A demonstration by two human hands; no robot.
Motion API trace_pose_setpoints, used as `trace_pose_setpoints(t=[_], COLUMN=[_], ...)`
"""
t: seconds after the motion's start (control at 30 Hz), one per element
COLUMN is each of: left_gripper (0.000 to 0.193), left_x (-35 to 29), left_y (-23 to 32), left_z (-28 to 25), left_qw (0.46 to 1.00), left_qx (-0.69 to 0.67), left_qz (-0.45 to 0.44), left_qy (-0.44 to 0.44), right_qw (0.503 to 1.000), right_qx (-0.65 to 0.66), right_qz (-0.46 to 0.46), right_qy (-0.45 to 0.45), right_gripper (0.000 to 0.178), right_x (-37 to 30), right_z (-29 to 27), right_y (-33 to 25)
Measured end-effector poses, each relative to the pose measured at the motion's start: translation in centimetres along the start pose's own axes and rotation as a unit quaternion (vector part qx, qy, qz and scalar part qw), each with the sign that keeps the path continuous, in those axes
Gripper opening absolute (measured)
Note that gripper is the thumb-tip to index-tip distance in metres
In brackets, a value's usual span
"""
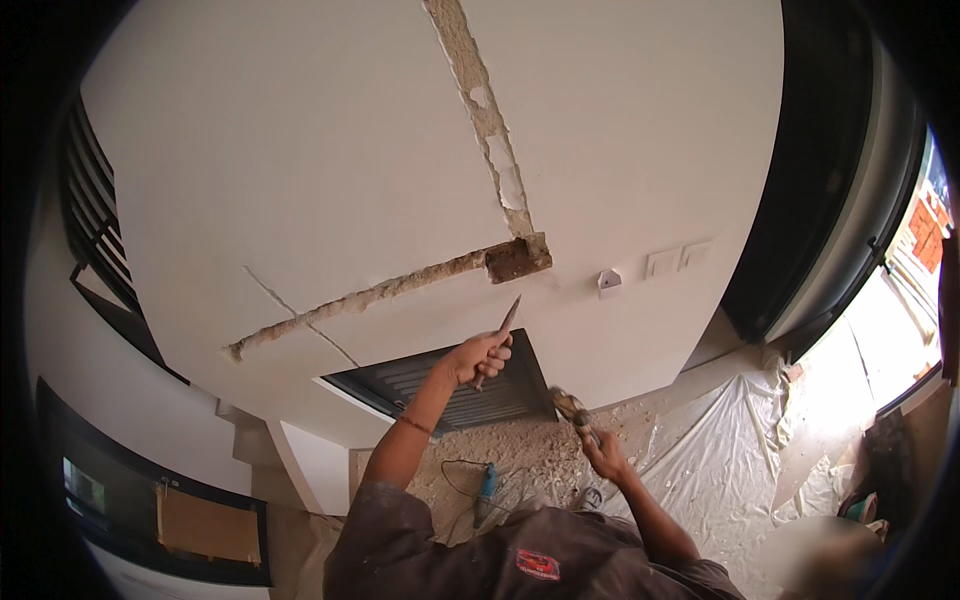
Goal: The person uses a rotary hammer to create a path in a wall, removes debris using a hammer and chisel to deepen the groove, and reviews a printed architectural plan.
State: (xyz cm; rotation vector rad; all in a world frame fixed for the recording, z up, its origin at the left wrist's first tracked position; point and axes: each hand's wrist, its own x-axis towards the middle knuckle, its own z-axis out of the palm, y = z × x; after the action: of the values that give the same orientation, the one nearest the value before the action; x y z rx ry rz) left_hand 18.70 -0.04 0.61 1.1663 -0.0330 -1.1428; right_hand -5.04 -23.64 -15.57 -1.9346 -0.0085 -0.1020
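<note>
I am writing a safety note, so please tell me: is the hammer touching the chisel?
Apart. The head view shows part of the dark louvred panel plainly visible between the hammer and the chisel.

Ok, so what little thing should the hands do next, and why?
Probably the left hand should set the chisel's tip against the lower edge of the brown hole in the wall. The tip points up that way but shows just below the hole, and the right hand holds the hammer low, away from the chisel.
</note>
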Motion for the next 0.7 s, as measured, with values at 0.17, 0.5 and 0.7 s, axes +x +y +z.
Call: trace_pose_setpoints(t=[0.17, 0.5, 0.7], left_gripper=[0.027, 0.029, 0.030], left_x=[1.9, 8.6, 7.2], left_y=[-0.1, -0.3, -1.0], left_z=[3.2, 8.1, 7.6], left_qw=[0.979, 0.935, 0.882], left_qx=[-0.146, -0.322, -0.421], left_qz=[0.139, 0.097, 0.195], left_qy=[0.004, -0.113, -0.082], right_qw=[0.970, 0.938, 0.951], right_qx=[0.183, 0.279, 0.261], right_qz=[0.159, 0.182, 0.126], right_qy=[0.008, 0.095, 0.106], right_gripper=[0.061, 0.067, 0.066], right_x=[-7.9, -9.8, -9.9], right_z=[0.8, -1.2, -1.2], right_y=[5.9, 6.2, 5.1])
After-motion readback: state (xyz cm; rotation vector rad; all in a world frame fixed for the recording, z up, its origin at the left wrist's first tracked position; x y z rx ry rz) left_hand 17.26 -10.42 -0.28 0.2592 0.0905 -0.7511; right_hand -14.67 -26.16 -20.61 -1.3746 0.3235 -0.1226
